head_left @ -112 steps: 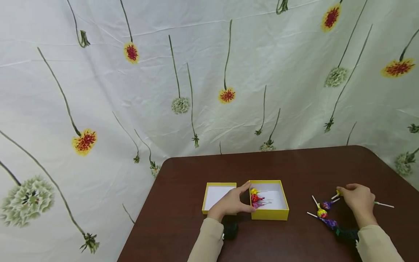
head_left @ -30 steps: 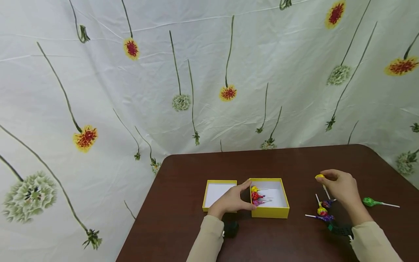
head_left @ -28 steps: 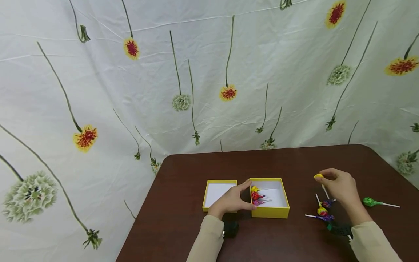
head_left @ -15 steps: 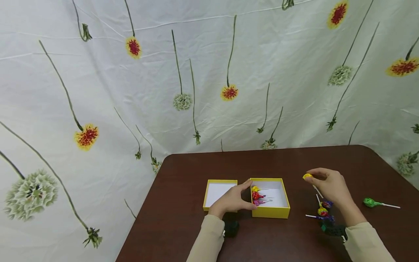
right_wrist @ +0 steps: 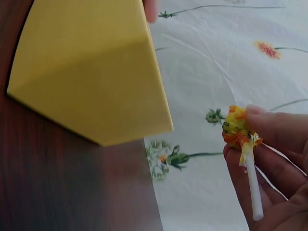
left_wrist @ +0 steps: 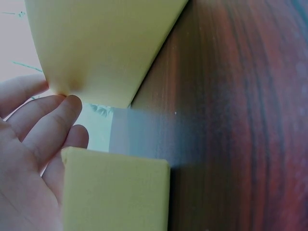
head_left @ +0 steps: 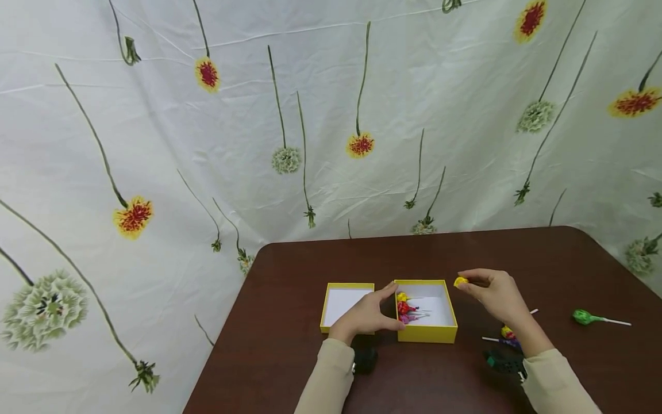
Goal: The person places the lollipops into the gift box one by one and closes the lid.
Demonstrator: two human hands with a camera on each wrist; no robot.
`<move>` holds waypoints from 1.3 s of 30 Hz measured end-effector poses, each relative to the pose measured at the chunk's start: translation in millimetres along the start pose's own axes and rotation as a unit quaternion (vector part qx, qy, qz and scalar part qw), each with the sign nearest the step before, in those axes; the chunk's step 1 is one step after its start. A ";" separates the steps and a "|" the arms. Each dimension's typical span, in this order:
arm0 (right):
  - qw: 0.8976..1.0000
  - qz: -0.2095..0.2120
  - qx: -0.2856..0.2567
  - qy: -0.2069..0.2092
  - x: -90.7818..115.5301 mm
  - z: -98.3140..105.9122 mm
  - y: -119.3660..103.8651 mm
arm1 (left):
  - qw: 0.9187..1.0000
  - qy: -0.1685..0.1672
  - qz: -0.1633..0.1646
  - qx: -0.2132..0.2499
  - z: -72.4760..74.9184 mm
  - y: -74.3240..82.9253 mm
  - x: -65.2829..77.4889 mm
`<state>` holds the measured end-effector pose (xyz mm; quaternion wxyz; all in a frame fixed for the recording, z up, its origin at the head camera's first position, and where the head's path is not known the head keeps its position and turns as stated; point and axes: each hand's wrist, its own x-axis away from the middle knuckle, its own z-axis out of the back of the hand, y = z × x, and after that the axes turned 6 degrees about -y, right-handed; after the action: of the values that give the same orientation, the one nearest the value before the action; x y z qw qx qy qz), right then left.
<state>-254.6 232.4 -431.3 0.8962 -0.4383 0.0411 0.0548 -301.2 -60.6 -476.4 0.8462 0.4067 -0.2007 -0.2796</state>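
In the head view, a yellow box (head_left: 426,335) is set around the middle of the counter (head_left: 429,385), and a shallow white-lined lid (head_left: 347,300) is placed beside it, towards the left edge. The left hand (head_left: 364,319) is spread along the box's left wall, the lid being partly covered. Inside, against that wall, a second yellow lollipop (head_left: 401,297), a red lollipop (head_left: 404,308) and a pink lollipop (head_left: 405,318) are laid, sticks pointed right. A yellow-wrapped lollipop (head_left: 460,282) is pinched in the right hand (head_left: 491,293), just beyond the box's far right corner. A purple lollipop (head_left: 511,342) and a yellow-and-red lollipop (head_left: 508,332) are partly hidden by the right forearm; a green lollipop (head_left: 583,317) is placed nearer the counter's right edge. Behind the far edge a flowered curtain (head_left: 233,144) is hung.

In the left wrist view, the box's wall is touched by fingertips.

In the right wrist view, the pinched lollipop's orange-marked wrapper is gripped by thumb and finger, apart from the box; its white stick is left uncovered.
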 end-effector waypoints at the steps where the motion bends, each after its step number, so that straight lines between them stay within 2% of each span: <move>1: 1.000 0.003 0.001 -0.002 -0.5 -1.7 -1.4 | 1.000 -0.001 -0.001 0.000 0.0 0.2 -0.4; 5: 1.000 0.017 0.008 -0.010 -1.2 -8.0 -8.4 | 1.000 0.000 -0.003 -0.005 -0.2 1.0 -1.3; 9: 0.999 0.050 0.014 -0.019 -1.8 -14.7 -16.4 | 1.000 0.001 0.002 -0.013 -0.3 1.4 -1.7; 15: 0.996 0.073 -0.007 -0.047 -3.4 -26.2 -28.0 | 1.000 0.006 0.012 -0.013 0.8 2.6 -0.8; 26: 0.986 0.128 -0.036 -0.105 -6.1 -51.5 -28.7 | 1.000 0.000 0.009 -0.006 0.2 2.9 0.8; 30: 0.980 0.139 -0.057 -0.130 -7.5 -58.7 -27.6 | 1.000 0.000 0.003 -0.003 0.3 2.9 1.0; 39: 0.974 0.138 -0.074 -0.161 -8.3 -70.1 -23.7 | 1.000 0.005 0.000 -0.011 0.4 2.8 1.1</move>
<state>-261.4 162.1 -454.7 0.8399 -0.4791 -0.0478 0.2504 -299.7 -60.1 -473.8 0.8518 0.3986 -0.1934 -0.2795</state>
